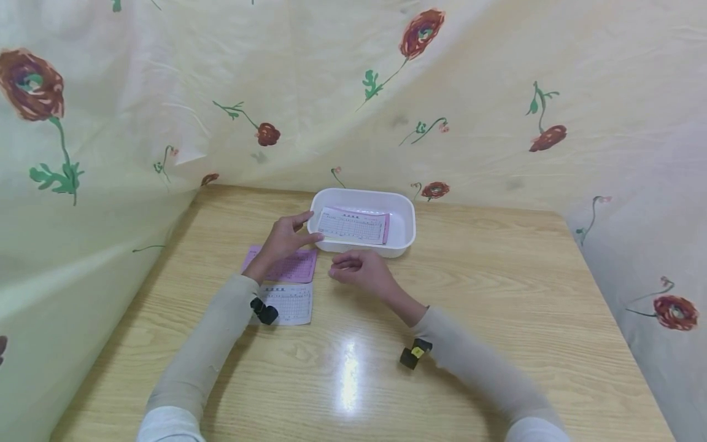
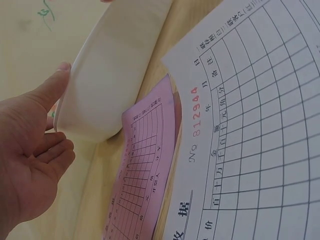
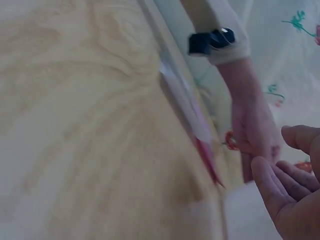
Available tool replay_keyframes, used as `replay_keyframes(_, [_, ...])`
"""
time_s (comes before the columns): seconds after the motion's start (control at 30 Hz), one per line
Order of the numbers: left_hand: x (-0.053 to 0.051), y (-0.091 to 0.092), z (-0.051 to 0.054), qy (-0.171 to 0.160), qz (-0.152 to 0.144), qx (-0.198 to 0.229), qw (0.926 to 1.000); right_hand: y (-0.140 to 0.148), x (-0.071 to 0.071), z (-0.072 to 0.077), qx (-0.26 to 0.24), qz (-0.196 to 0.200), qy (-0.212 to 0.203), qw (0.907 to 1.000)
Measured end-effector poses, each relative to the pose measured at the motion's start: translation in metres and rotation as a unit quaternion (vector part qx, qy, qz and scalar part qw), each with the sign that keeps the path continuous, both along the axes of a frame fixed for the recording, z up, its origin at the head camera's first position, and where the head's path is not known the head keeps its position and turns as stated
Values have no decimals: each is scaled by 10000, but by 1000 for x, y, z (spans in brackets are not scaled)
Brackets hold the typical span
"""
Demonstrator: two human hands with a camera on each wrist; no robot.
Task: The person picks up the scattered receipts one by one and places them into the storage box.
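Note:
My left hand (image 1: 285, 237) is at the left end of a white plastic tray (image 1: 409, 224). Its thumb, fairly straight, touches the rim near the front corner in the left wrist view, and the index finger reaches along the left side. In the tray lies a white receipt slip (image 1: 353, 226) over a pink one (image 1: 386, 228). Below the left wrist, a pink receipt slip (image 2: 145, 165) and a white receipt slip (image 2: 250, 125) rest on the table. My right hand (image 1: 367, 270) hovers just in front of the tray, fingers loosely bent, holding nothing.
The wooden table (image 1: 497, 276) meets a flower-patterned cloth (image 1: 331, 92) behind the tray and at both sides. The left forearm partly covers the slips on the table. Black wrist cameras are strapped to both sleeves.

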State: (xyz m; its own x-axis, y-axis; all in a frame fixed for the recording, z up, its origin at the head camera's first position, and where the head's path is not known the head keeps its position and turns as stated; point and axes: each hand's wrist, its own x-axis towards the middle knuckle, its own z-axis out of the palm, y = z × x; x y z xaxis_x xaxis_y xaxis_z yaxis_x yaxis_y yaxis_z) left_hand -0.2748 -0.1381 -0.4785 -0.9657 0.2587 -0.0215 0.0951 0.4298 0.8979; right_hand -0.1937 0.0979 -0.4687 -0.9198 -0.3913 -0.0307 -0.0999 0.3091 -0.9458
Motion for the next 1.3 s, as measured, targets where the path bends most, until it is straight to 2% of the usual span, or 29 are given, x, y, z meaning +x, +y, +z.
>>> replay_keyframes(0.17, [0,0,0,-21,23,9,10000,-12,7,-10,177,-60,-144,9997])
replay_keyframes(0.4, [0,0,1,6,18,-44,10000,-26,15,-17,462,-74,-462,9978])
replay_keyframes(0.7, [1,0,1,178,-10,-37,9998,-37,17,-28,739,44,-460,9962])
replay_keyframes(1.13, [-2,1,-2,131,39,-81,9999,-45,15,-31,748,113,-475,9960])
replay_keyframes(1.3, [-2,-2,-3,142,13,-30,9999,-49,14,-34,622,219,-803,9946])
